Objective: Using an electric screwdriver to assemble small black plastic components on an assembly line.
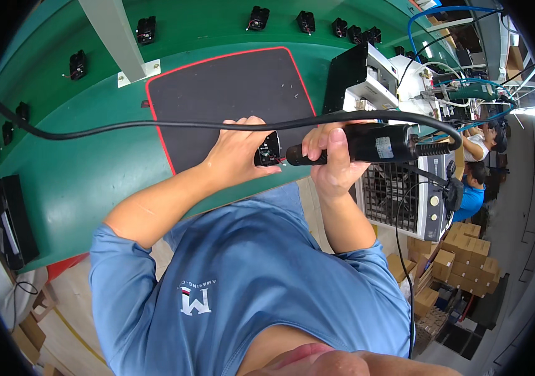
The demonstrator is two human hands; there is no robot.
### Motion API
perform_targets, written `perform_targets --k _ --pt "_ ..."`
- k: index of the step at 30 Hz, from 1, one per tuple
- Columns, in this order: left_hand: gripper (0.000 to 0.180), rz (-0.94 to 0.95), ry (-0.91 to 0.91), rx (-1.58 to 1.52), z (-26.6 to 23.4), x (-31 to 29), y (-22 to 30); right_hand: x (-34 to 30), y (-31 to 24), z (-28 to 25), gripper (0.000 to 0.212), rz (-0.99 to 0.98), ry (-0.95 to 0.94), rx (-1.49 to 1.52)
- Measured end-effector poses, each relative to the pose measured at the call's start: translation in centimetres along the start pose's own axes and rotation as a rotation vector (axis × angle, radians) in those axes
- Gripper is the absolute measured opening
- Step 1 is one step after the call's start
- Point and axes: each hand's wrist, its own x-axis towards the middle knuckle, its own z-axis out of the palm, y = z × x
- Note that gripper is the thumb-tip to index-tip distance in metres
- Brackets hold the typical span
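The work seems in progress, not finished: left hand grasps a black part, right hand a black tool just beside it.

Below the left grip, the blue shirt bears large white lettering with a smaller line. Just beside the right grip, a pale label on the black handheld tool carries print too small to read.

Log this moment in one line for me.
left hand: holding small black part | right hand: gripping black corded tool, nose near part | surface: red-edged black mat on green bench
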Motion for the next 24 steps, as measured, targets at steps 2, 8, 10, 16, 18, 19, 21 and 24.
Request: perform_targets --k 2,8,10,16,18,19,21,24 --pt "0.082 -0.046 -0.066 0.024 -0.3 0.2 0.3 -0.2 0.1 -0.1 0.031 0.036 0.017 -0.014" --pt "0.083 -0.052 -0.04 -0.039 0.4 -0.1 -0.3 -0.3 0.5 -0.2 0.029 0.029 -0.054 -0.137" --pt "0.082 0.022 0.03 -0.003 0.8 -0.2 -0.8 -0.3 0.6 -0.1 0.028 0.023 -0.063 -0.127" --pt "0.078 0.027 0.031 -0.015 0.4 0.1 -1.0 -0.7 0.8 0.0 0.021 0.008 -0.063 -0.08" --pt "0.077 0.042 0.05 -0.015 0.4 0.2 -1.0 -0.8 0.9 0.1 0.02 0.002 -0.059 -0.06" --pt "0.077 0.058 0.071 -0.016 0.4 0.3 -1.0 -0.7 1.0 0.0 0.021 0.015 -0.059 -0.054" --pt "0.078 0.055 0.072 -0.007 0.7 0.2 -1.0 -0.7 1.2 -0.3 0.021 0.025 -0.056 -0.053" --pt "0.079 0.022 -0.006 -0.017 0.3 0.5 -0.6 -0.3 1.7 -1.0 0.027 0.034 -0.139 -0.067"
